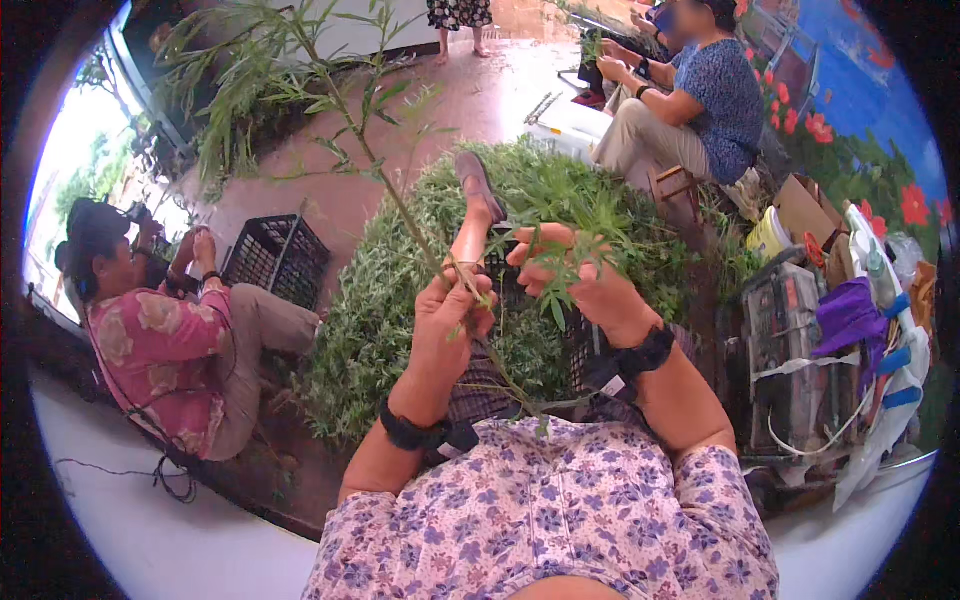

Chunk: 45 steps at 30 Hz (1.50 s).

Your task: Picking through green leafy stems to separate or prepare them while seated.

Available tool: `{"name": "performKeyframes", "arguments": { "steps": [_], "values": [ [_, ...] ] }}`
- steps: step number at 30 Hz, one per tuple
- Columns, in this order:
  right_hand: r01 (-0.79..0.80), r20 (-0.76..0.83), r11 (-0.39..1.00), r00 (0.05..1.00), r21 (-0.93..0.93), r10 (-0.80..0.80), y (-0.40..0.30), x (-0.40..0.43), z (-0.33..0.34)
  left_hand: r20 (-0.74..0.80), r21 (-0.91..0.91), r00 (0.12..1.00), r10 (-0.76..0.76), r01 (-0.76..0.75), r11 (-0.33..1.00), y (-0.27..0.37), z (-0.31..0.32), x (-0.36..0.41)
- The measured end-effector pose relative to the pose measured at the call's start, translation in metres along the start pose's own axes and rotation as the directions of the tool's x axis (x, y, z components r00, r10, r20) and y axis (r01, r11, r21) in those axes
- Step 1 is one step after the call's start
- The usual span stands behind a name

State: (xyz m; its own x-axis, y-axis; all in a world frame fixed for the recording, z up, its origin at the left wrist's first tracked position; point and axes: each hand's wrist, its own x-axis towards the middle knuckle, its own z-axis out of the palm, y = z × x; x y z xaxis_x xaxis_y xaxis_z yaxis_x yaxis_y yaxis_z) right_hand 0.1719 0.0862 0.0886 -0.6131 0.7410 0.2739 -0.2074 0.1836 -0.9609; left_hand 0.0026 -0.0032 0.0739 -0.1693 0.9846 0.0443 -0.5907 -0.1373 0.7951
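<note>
My left hand (454,306) grips a long green plant stem (367,154) between thumb and fingers. The leafy upper part of the stem leans up and to the left; its thin lower end reaches down toward my lap. My right hand (611,296) is half curled around loose leafy sprigs (559,289), which partly cover its fingers. Beyond and below both hands spreads a large heap of cut green leaves (390,277). A black plastic crate (577,349) shows in part under my right hand. My outstretched foot in a shoe (476,184) rests on the heap.
A person in a pink top (165,337) sits at left near a black crate (277,259). Another person in a blue top (716,97) sits at upper right, handling greenery. More cut stalks (232,127) lie at upper left. At right stand a clear plastic bin (784,315) and a purple cloth (851,319).
</note>
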Motion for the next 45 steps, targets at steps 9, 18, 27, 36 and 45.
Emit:
{"name": "performKeyframes", "arguments": {
  "steps": [9, 18, 27, 36, 45],
  "values": [
    [-0.151, 0.226, 0.634, 0.973, 0.758, -0.039, -0.009, -0.001, 0.009, 0.050, -0.039, 0.998, -0.044, 0.046, 0.998, -0.001, 0.006, -0.003],
    [-0.091, 0.092, 0.821, 0.995, 0.564, 0.046, -0.032, -0.002, 0.023, 0.079, -0.025, 0.995, -0.055, 0.057, 0.998, -0.003, 0.007, -0.003],
    [-0.156, -0.077, 0.943, 0.980, 0.293, 0.186, -0.036, 0.001, 0.027, 0.105, -0.045, 0.994, -0.013, 0.018, 0.999, -0.004, 0.009, -0.005],
    [-0.337, -0.017, 0.941, 0.942, -0.025, 0.336, -0.042, -0.003, 0.022, 0.047, 0.013, 0.998, -0.034, 0.033, 0.999, -0.001, 0.011, -0.006],
    [-0.289, -0.004, 0.943, 0.956, 0.164, 0.294, -0.032, -0.010, 0.018, 0.063, 0.053, 0.998, 0.008, -0.011, 0.999, -0.004, 0.007, -0.005]
  ]
}}
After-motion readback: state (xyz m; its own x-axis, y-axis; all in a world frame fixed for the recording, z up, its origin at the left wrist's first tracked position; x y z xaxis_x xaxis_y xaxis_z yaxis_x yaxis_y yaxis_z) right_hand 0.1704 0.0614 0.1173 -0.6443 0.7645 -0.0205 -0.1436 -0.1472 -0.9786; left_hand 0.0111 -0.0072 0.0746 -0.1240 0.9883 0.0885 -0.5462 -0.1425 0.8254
